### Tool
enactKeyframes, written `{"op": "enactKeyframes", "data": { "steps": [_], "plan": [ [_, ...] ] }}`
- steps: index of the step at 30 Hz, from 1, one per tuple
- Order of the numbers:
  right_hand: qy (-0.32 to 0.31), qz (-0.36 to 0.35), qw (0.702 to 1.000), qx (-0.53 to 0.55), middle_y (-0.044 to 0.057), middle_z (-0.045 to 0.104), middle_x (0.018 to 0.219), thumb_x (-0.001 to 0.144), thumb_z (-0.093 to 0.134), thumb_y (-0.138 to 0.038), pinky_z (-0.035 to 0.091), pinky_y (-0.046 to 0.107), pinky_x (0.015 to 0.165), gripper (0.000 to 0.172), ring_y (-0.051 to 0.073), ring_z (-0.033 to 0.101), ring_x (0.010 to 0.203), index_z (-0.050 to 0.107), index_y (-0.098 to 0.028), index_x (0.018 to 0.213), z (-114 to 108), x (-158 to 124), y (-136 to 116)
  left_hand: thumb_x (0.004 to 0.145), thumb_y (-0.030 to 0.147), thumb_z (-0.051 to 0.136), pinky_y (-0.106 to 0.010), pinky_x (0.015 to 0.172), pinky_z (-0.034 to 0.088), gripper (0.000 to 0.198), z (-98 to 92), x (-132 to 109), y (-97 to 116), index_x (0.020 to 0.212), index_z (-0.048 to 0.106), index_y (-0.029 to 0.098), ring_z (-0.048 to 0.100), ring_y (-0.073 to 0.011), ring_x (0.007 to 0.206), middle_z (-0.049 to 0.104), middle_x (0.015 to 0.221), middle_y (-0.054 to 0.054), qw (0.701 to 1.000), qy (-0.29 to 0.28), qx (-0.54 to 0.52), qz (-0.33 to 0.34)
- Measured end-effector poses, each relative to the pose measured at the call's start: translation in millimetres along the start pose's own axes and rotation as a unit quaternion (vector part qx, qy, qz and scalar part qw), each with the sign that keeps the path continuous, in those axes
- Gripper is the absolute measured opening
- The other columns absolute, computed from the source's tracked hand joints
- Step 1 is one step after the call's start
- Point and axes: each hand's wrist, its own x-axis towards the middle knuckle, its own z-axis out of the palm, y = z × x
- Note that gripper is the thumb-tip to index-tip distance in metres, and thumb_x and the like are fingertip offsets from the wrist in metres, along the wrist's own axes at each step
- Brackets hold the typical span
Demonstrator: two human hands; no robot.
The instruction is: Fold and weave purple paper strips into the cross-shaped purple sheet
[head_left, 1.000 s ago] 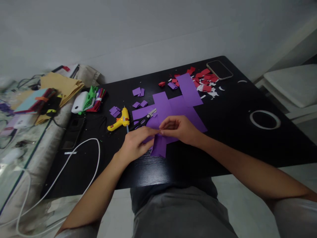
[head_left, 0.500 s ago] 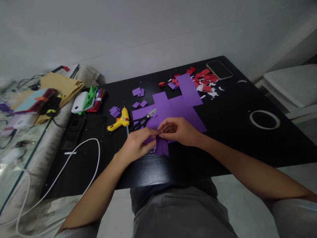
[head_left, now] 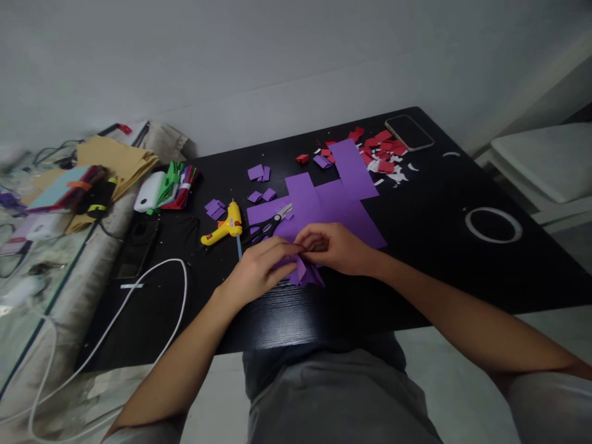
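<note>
Between my hands, near the table's front edge, is a folded piece of purple paper (head_left: 307, 274), its creased lower part showing below my fingers. My left hand (head_left: 263, 265) pinches it from the left. From the right, my right hand (head_left: 335, 248) grips it with bent fingers, the fingertips of both hands meeting. Larger purple paper sheets (head_left: 330, 200) lie overlapping just beyond my hands. Scissors (head_left: 272, 223) with black handles rest partly on the purple paper. To their left is a yellow glue gun (head_left: 226, 225) with a glue stick in it.
Small purple paper pieces (head_left: 259, 172) lie behind the glue gun. Red and white scraps (head_left: 382, 154) and a phone (head_left: 409, 132) are at the back right, a white ring (head_left: 493, 224) at the right. A white cable (head_left: 185, 290) loops on the left by bundled coloured strips (head_left: 178, 188).
The folded purple paper has turned between my fingers, and its lower part now shows angled creases pointing rightward. Both hands have shifted slightly to the right.
</note>
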Motion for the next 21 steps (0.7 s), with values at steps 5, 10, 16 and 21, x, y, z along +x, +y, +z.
{"op": "enactKeyframes", "data": {
  "steps": [5, 10, 16, 21],
  "plan": [
    [-0.003, 0.001, 1.000, 0.002, 0.002, 0.077, 0.087, 0.080, 0.078, -0.021, 0.056, 0.027, 0.077, 0.023, 0.015, 0.074, 0.080, 0.069, -0.018, 0.101, -0.8, 1.5, 3.7, 0.096, 0.022, 0.066, -0.031, 0.086, 0.060, 0.027, 0.7, -0.8, -2.2, 0.122, 0.064, 0.017, 0.070, -0.0182, 0.100, 0.071, 0.108, -0.009, 1.000, -0.008, 0.001, 0.003],
    [-0.004, 0.013, 1.000, -0.008, 0.001, 0.078, 0.081, 0.079, 0.078, -0.020, 0.056, 0.027, 0.073, 0.023, 0.015, 0.074, 0.076, 0.071, -0.018, 0.101, -3.0, 1.8, 2.8, 0.096, 0.023, 0.066, -0.031, 0.085, 0.059, 0.022, -0.1, 0.5, -0.8, 0.117, 0.065, 0.017, 0.070, -0.0181, 0.098, 0.071, 0.106, -0.009, 1.000, -0.014, 0.001, 0.001],
    [-0.008, 0.024, 1.000, 0.014, 0.004, 0.079, 0.085, 0.077, 0.080, -0.021, 0.058, 0.029, 0.078, 0.030, 0.017, 0.076, 0.081, 0.073, -0.017, 0.105, -5.6, 3.4, 1.7, 0.097, 0.017, 0.063, -0.031, 0.087, 0.058, 0.019, -4.1, 2.1, 0.3, 0.116, 0.065, 0.016, 0.070, -0.0180, 0.100, 0.071, 0.106, -0.009, 1.000, -0.020, -0.002, -0.009],
    [-0.005, 0.025, 1.000, 0.013, 0.005, 0.079, 0.090, 0.074, 0.082, -0.020, 0.060, 0.032, 0.083, 0.029, 0.018, 0.076, 0.086, 0.074, -0.017, 0.101, -8.8, 5.3, 1.7, 0.096, 0.016, 0.062, -0.032, 0.087, 0.058, 0.023, -6.0, 0.2, -1.6, 0.119, 0.065, 0.018, 0.070, -0.0190, 0.101, 0.071, 0.108, -0.009, 1.000, -0.013, -0.001, -0.009]
  ]
}}
